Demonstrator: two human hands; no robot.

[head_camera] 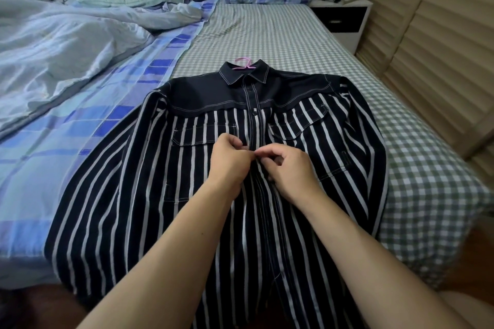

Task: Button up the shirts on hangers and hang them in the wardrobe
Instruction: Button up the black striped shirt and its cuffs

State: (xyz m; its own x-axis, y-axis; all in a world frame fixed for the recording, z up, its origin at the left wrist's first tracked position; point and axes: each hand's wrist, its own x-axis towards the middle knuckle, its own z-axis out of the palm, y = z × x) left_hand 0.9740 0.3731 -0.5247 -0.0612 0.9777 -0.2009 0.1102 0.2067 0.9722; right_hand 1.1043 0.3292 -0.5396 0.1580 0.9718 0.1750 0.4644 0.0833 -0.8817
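Striped shirt (165, 181) flat on green-checked sheet (280, 35), front up, collar away, pink hanger (242, 63) hook poking out of collar. Top buttons look done; lower placket still gaping. Left hand (230, 160) pinching left placket edge at chest-pocket level, right hand (288, 168) pinching right edge opposite, fingertips of both nearly touching at centre; button itself hidden. Best: line up hole over button, keep both edges taut, push through, then down to next. Rumpled duvet (66, 48) well left, louvred doors (441, 48) right, nightstand (344, 21) beyond. Bare sheet past collar; hem hanging over near bed edge.
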